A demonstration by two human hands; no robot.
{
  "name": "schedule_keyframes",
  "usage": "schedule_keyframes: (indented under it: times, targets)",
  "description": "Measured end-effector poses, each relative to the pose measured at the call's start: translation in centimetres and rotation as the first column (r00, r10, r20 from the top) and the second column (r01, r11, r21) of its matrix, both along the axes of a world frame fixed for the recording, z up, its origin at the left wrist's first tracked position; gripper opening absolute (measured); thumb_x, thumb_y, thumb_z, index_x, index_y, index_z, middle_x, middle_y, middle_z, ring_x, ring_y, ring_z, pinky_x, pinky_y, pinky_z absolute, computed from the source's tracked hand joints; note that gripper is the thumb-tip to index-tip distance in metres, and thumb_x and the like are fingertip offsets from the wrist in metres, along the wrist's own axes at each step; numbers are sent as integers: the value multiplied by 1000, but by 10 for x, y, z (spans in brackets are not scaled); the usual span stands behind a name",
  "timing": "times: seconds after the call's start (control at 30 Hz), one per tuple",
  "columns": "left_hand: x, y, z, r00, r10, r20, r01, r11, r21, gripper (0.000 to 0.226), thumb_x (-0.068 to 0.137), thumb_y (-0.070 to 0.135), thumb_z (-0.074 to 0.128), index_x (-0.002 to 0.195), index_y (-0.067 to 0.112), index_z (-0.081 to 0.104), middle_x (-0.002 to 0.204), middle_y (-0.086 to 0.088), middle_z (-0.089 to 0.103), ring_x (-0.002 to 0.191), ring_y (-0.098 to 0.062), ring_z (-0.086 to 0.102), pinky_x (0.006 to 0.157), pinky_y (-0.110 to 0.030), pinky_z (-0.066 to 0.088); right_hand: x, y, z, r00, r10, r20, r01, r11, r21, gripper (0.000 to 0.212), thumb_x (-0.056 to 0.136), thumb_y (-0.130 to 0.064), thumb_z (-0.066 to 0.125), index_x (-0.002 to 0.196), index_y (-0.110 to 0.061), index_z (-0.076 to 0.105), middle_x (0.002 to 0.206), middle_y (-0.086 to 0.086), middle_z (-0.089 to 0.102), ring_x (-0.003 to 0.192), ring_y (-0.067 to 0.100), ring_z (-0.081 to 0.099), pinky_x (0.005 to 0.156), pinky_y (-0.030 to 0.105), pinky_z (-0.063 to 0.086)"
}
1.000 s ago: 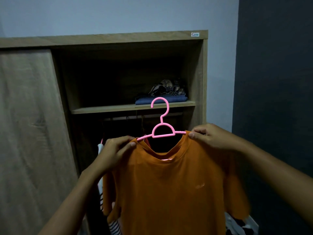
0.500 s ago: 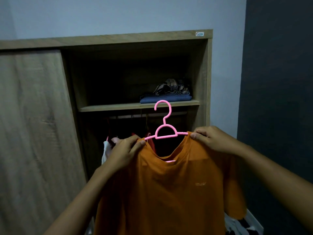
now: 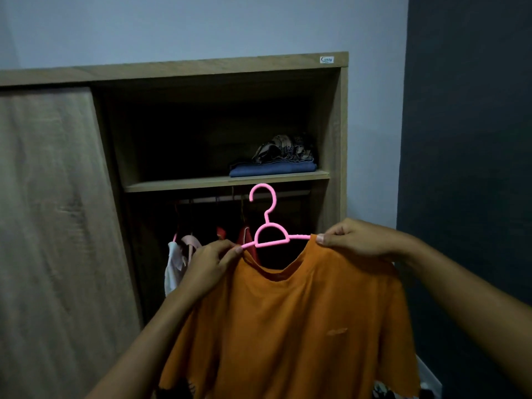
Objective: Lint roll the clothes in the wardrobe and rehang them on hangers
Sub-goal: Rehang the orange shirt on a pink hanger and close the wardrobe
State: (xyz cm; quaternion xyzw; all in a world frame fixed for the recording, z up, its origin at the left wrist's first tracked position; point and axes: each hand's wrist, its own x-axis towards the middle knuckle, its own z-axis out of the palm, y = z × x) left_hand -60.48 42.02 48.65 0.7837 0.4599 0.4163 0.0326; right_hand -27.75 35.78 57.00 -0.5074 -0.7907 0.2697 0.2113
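The left hand (image 3: 211,262) is pinched on the left shoulder of the orange T-shirt (image 3: 290,326), thumb and fingers closed over the cloth where the arm of the pink hanger (image 3: 270,231) enters it. The right hand (image 3: 354,240) is pinched in the same way on the right shoulder, at the other end of the hanger's bar. The shirt is held up in front of the open side of the wardrobe (image 3: 335,133), its body hanging freely below the hands. The hook stands upright, just under the shelf (image 3: 178,184) and level with the rail (image 3: 207,199), but it is not yet caught on it.

This garment is judged to be at its last step: it is already dressed on the hanger, and only the hooking onto the rail is left. Whether it has been lint rolled cannot be told; no roller is seen. Other clothes (image 3: 180,254) hang on the rail to the left, and folded clothes (image 3: 273,168) lie on the shelf; how many of these have been treated cannot be told, so much of the task may remain.

Against the earlier frames, the shirt and hanger are seen closer to the wardrobe opening, with the hook brought nearer the rail. The grip of both hands is unchanged.
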Motion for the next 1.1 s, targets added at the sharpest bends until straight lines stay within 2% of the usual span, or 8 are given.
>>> schedule_keyframes:
  times: [0.17,0.23,0.3,0.4,0.5,0.6,0.83,1.1]
  targets:
    - [15,15,-11,998,-6,69,11,998,-66,25,101,35,47,101,26,70,89,12,71,84,1,64,74,-22,47,-1,-5,17,996,-85,-13,80,974,-211,43,97,-48,47,103,-15,74,98,7,76,90,25,73,84,35,58]
    - [20,25,-16,995,22,96,-12,995,-98,25,101,34,48,99,24,70,85,10,72,81,1,65,72,-24,47,-4,-11,23,981,-173,-85,141,945,-295,36,98,-41,49,104,-13,69,99,11,73,89,28,72,74,33,59]
    - [25,35,-20,993,49,109,-35,991,-130,25,100,36,48,98,22,69,83,6,72,78,-5,66,72,-30,52,-7,-14,24,925,-272,-264,153,906,-396,26,98,-34,52,110,-13,62,103,13,68,89,27,68,64,31,57]
    - [35,50,-23,986,101,132,-84,988,-127,21,100,33,50,103,20,66,89,4,70,79,-7,65,66,-21,48,-15,-15,24,737,-324,-593,-71,836,-544,25,98,-27,53,114,-8,58,103,19,68,93,31,65,69,39,61]
    - [49,72,-22,970,182,162,-161,978,-135,18,98,26,53,106,13,64,93,-4,69,86,-17,65,69,-26,46,-27,-5,19,630,-302,-716,-164,849,-503,21,101,-19,49,105,-1,58,69,12,69,67,20,65,51,28,60]
    - [63,102,-24,959,227,171,-195,964,-183,20,92,26,60,105,10,61,93,-9,68,93,-27,65,74,-30,45,-40,21,4,687,-236,-687,-76,917,-391,16,100,-19,50,107,-4,54,55,0,50,44,7,50,37,13,42]
    - [78,163,-38,946,304,113,-273,934,-233,50,86,35,69,126,14,49,126,-14,53,113,-31,57,86,-36,46,-74,100,-59,864,-174,-472,90,976,-196,30,97,-21,49,68,-19,52,54,0,45,46,10,42,51,27,33]
    - [61,223,-51,940,338,50,-321,923,-210,56,82,34,74,124,14,43,125,-13,56,111,-33,60,85,-43,51,-86,193,-107,745,-397,-536,436,898,-59,21,98,-23,50,77,-18,54,62,4,47,51,14,45,52,30,34]
